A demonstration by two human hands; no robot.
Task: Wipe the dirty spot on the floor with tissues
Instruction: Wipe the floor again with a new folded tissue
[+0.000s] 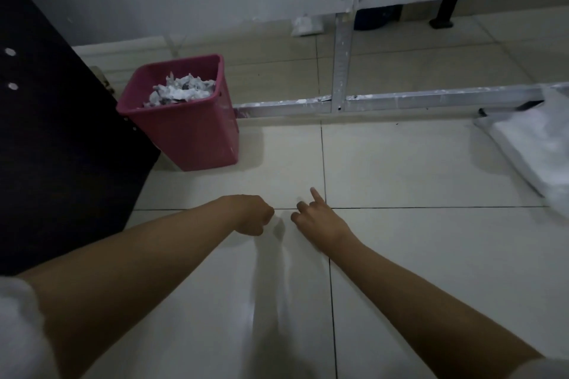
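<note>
No dirty spot can be made out on the floor; used tissues are seen in the bin, far ahead-left of the fisted left hand, nearer than the loosely open right hand.

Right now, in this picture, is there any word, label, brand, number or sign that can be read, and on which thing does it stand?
None can be read.
Pink waste bin: plain sides, no label visible.
Crumpled tissues inside it: grey marks, not letters.
White plastic bag on the right: blurred, no print can be made out.
Dark panel on the left: only two white dots, no text.
Metal rails on the floor: only paint specks.
</note>
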